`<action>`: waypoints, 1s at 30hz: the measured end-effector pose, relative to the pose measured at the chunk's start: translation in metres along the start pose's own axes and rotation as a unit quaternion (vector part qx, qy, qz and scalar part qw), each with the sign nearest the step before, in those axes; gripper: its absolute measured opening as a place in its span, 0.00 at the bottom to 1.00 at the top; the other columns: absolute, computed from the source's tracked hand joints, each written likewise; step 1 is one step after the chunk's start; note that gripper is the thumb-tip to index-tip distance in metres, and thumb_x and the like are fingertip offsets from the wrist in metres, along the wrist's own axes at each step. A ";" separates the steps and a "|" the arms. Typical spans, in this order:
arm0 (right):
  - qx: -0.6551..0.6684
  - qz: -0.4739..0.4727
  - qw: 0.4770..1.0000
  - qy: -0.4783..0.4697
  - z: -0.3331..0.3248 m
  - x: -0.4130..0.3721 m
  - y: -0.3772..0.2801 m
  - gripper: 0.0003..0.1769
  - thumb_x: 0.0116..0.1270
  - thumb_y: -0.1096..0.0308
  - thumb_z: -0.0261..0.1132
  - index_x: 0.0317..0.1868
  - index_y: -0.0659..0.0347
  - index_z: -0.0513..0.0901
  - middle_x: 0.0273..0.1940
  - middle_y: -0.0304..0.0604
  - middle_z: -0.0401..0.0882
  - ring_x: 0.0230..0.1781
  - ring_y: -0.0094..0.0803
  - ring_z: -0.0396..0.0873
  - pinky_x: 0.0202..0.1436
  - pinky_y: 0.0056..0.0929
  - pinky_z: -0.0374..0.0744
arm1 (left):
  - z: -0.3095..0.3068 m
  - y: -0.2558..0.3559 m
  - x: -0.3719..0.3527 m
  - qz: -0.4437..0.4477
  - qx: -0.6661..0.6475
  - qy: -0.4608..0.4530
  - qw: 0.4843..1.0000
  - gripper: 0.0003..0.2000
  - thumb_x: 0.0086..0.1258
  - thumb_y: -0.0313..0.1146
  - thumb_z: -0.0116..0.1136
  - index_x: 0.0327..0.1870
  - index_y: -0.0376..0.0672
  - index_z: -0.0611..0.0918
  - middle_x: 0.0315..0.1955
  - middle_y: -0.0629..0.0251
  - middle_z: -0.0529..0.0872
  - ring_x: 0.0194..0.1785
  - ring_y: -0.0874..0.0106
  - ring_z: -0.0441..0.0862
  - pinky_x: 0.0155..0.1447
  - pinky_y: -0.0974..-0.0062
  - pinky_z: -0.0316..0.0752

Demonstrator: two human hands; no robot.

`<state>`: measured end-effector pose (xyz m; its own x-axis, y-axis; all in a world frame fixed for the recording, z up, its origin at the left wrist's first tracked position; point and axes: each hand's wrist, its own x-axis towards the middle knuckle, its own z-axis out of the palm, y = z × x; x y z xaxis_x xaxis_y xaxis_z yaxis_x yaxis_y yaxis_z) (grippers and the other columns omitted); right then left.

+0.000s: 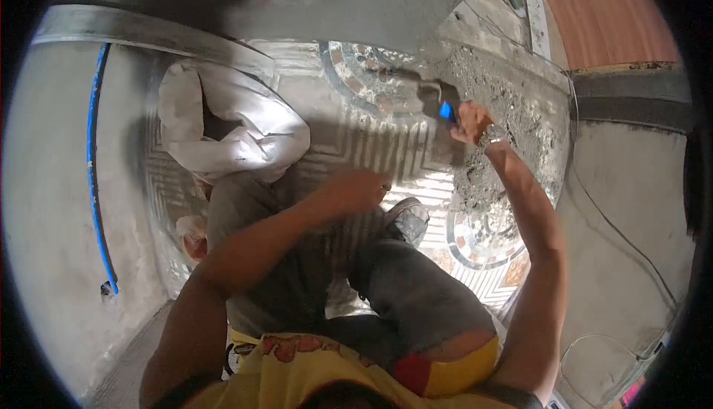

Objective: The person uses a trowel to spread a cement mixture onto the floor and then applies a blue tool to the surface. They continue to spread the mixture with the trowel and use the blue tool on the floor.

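My right hand point(473, 123) is closed around the blue handle of a trowel point(447, 111), whose dark flat part is blurred by motion. It is over the patterned floor, at the edge of a spread of grey crumbled mortar point(505, 104). My left hand point(358, 190) hangs in front of my knees with its fingers curled in. It is blurred, and I cannot make out what, if anything, is in it. A white sack point(275, 130) with its mouth open slumps on the floor ahead of my left knee. A dusty shoe point(408, 220) shows between my hands.
A grey plastered wall face point(319, 0) crosses the far side. On the left wall runs a blue conduit point(92, 164). A thin cable point(609, 216) trails down the right wall, below a reddish wooden panel point(605, 11). A round floor pattern point(486, 238) lies by my right forearm.
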<state>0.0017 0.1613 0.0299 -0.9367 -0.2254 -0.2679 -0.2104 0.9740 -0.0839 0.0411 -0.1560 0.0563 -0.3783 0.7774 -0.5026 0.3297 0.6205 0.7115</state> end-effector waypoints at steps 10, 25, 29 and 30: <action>0.006 0.017 1.000 -0.023 -0.010 0.052 -0.054 0.14 0.54 0.59 0.66 0.30 0.62 0.78 0.28 0.49 0.78 0.33 0.34 0.80 0.34 0.31 0.78 | 0.008 0.008 -0.002 0.022 -0.019 0.008 1.000 0.12 0.64 0.36 0.44 0.42 0.42 0.77 0.37 0.51 0.82 0.41 0.53 0.79 0.48 0.55 0.70; 0.275 0.043 0.960 -0.011 0.002 -0.058 -0.079 0.17 0.53 0.69 0.59 0.45 0.61 0.72 0.22 0.42 0.76 0.20 0.30 0.75 0.24 0.31 0.73 | 0.040 0.020 -0.014 0.101 0.122 -0.156 0.975 0.13 0.60 0.40 0.52 0.31 0.39 0.82 0.31 0.52 0.83 0.39 0.55 0.82 0.41 0.55 0.74; 0.459 0.158 0.874 -0.021 -0.005 -0.030 -0.175 0.14 0.58 0.69 0.54 0.45 0.62 0.72 0.24 0.44 0.75 0.23 0.35 0.74 0.29 0.37 0.73 | 0.041 0.026 -0.022 0.077 0.175 -0.244 0.951 0.14 0.62 0.39 0.51 0.31 0.36 0.82 0.32 0.52 0.83 0.40 0.55 0.81 0.42 0.57 0.75; 0.487 0.155 0.855 -0.093 -0.008 -0.021 -0.196 0.13 0.61 0.65 0.54 0.44 0.62 0.73 0.23 0.42 0.73 0.23 0.31 0.71 0.29 0.35 0.72 | 0.053 0.016 -0.024 0.073 0.136 -0.227 0.961 0.13 0.61 0.38 0.51 0.31 0.36 0.82 0.33 0.52 0.83 0.40 0.55 0.81 0.42 0.57 0.75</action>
<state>0.0606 -0.0246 0.0597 -0.8253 -0.0484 -0.5626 0.4570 0.5278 -0.7159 0.1017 -0.1596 0.0537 0.0860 0.7844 -0.6143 0.5883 0.4576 0.6667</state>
